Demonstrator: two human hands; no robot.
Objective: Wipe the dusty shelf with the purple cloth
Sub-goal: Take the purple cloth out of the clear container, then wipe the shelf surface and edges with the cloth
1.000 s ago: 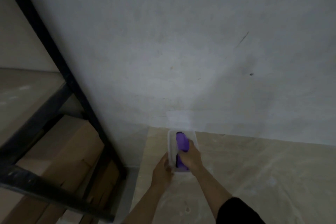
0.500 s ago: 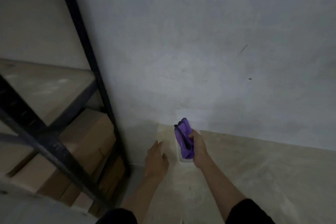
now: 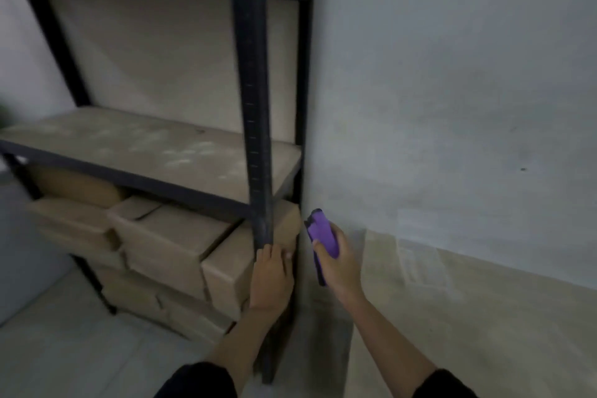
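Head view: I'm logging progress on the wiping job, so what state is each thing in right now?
shelf: dusty with pale smears, not yet wiped.
cloth: folded, held off the shelf.
right hand: gripping the cloth.
left hand: fingers straight, by the post; contact unclear.
boxes: stacked under the shelf.

A grey-white wall point(image 3: 452, 74) fills the right of the frame, scuffed with a few dark marks. At left stands a black metal rack point(image 3: 255, 107) with a beige panel point(image 3: 161, 58) behind it — cardboard boxes point(image 3: 168, 236) stacked at its foot. Pale grey floor point(image 3: 64, 349) lies lower left, a tan surface point(image 3: 484, 317) lower right. The light is dim.
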